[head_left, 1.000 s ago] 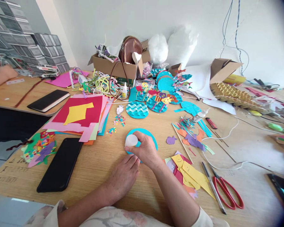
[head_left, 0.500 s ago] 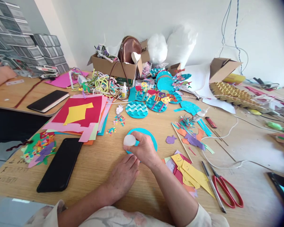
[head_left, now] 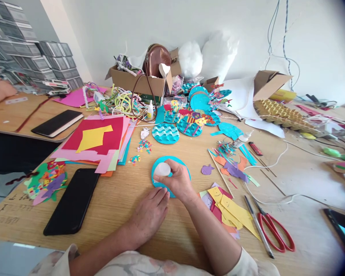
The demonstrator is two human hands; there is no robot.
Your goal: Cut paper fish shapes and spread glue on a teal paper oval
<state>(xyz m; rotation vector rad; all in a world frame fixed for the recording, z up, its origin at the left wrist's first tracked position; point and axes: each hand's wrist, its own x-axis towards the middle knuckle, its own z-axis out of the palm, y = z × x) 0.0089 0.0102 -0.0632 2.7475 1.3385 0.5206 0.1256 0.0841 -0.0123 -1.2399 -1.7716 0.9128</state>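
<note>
A round blue paper disc (head_left: 185,169) lies flat on the wooden table in front of me. Over it, my right hand (head_left: 179,182) is closed round a white glue bottle (head_left: 162,169), which is tipped over so that its round base faces me. The bottle's nozzle is hidden below the hand. My left hand (head_left: 151,210) rests palm down on the table, fingers stretched and close together, with the fingertips at the disc's near edge.
A black phone (head_left: 71,201) and coloured paper sheets (head_left: 112,130) lie to the left. On the right are yellow paper strips (head_left: 231,207), a pen (head_left: 258,226) and red-handled scissors (head_left: 276,232). Finished blue wave-pattern discs (head_left: 165,134) stand farther back. A person's hand (head_left: 2,89) shows at far left.
My right hand has carried the tilted glue bottle a little to the right across the disc. My left hand stays in place at the near edge.
</note>
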